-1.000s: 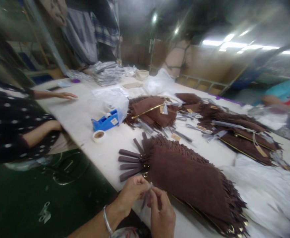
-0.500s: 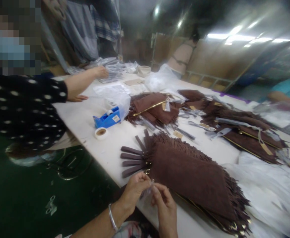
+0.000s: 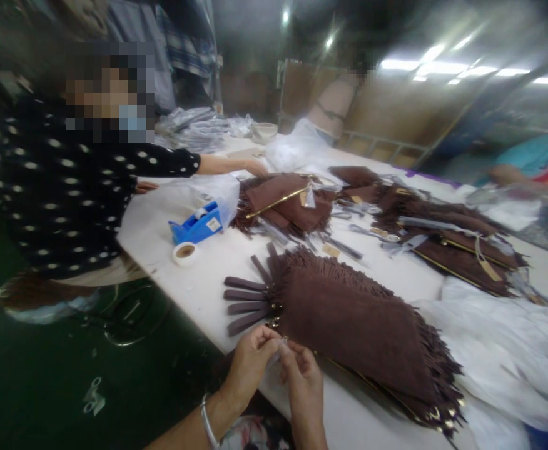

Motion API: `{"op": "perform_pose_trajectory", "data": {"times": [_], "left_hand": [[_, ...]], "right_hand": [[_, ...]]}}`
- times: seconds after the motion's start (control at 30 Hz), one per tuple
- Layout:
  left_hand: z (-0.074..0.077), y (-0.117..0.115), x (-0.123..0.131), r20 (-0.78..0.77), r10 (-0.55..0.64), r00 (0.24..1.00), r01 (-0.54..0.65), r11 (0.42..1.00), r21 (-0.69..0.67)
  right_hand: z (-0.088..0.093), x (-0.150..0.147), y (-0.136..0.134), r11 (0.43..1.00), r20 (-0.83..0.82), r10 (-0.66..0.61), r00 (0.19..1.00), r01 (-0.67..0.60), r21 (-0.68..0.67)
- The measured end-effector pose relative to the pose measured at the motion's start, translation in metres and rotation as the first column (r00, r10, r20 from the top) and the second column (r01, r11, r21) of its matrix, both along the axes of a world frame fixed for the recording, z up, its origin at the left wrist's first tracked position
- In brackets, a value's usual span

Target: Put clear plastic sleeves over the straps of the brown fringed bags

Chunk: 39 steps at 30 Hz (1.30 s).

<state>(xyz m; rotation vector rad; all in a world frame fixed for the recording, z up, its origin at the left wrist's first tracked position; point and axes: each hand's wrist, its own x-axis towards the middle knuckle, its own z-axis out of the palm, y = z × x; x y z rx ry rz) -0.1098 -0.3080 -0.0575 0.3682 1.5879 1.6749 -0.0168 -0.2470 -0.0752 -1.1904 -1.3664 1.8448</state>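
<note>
My left hand [image 3: 250, 359] and my right hand [image 3: 303, 378] meet at the table's near edge, fingertips pinched together. Between them is a small piece of clear plastic [image 3: 282, 344], mostly covered by the fingers; its exact kind cannot be made out. Just beyond lies a stack of dark brown fringed suede-like bags [image 3: 349, 319], with gold zippers along the near side and gold rings at the corners. Several brown wrist straps [image 3: 246, 295] fan out from its left end, close to my left hand.
A blue tape dispenser [image 3: 199, 225] and a tape roll [image 3: 184, 254] sit left of the bags. More brown bags with tags [image 3: 461, 250] lie behind, and white plastic sheeting [image 3: 503, 350] lies to the right. A co-worker in a dotted top [image 3: 67, 181] reaches across the table.
The co-worker on the left has leaned in, one arm moving right from the plastic-wrapped pile toward the brown bags. My hands keep pinching the plastic at nearly the same spot; the view has shifted slightly.
</note>
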Motion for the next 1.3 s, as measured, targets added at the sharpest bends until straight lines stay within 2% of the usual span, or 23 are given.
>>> {"op": "perform_pose_trajectory", "data": {"times": [0.17, 0.37, 0.5, 0.63, 0.77, 0.97, 1.2, 1.3], "left_hand": [[0.008, -0.002, 0.004, -0.168, 0.008, 0.986, -0.012, 1.0, -0.022], [0.02, -0.009, 0.006, -0.285, -0.071, 0.956, 0.07, 0.997, -0.017], [0.016, -0.014, 0.002, -0.281, -0.15, 0.948, 0.166, 0.986, 0.032], [0.006, -0.013, -0.004, -0.211, -0.209, 0.955, 0.231, 0.969, 0.084], [0.005, -0.009, -0.005, -0.2, -0.169, 0.965, 0.183, 0.982, 0.05], [0.008, -0.002, 0.001, -0.233, -0.084, 0.969, 0.085, 0.996, -0.004], [0.002, -0.003, -0.004, -0.143, 0.025, 0.989, -0.027, 1.0, -0.012], [0.007, 0.001, 0.006, -0.102, 0.033, 0.994, -0.037, 0.999, -0.035]], "right_hand": [[0.003, 0.0, -0.004, 0.999, 0.024, 0.002, 1.0, -0.003, 0.037], [0.007, -0.003, -0.007, 0.992, 0.061, -0.045, 0.997, 0.037, 0.121], [0.005, -0.006, -0.007, 0.991, 0.086, -0.071, 0.994, 0.06, 0.121], [-0.001, -0.008, -0.007, 0.994, 0.019, -0.103, 0.994, 0.103, 0.027], [-0.005, -0.012, -0.007, 0.991, -0.067, -0.122, 0.99, 0.117, -0.07], [-0.009, -0.012, -0.008, 0.988, -0.14, -0.134, 0.981, 0.121, -0.095], [-0.01, 0.002, -0.005, 0.998, -0.252, 0.019, 0.968, -0.034, -0.054], [-0.013, 0.026, -0.014, 0.995, -0.227, 0.031, 0.973, -0.051, -0.081]]}}
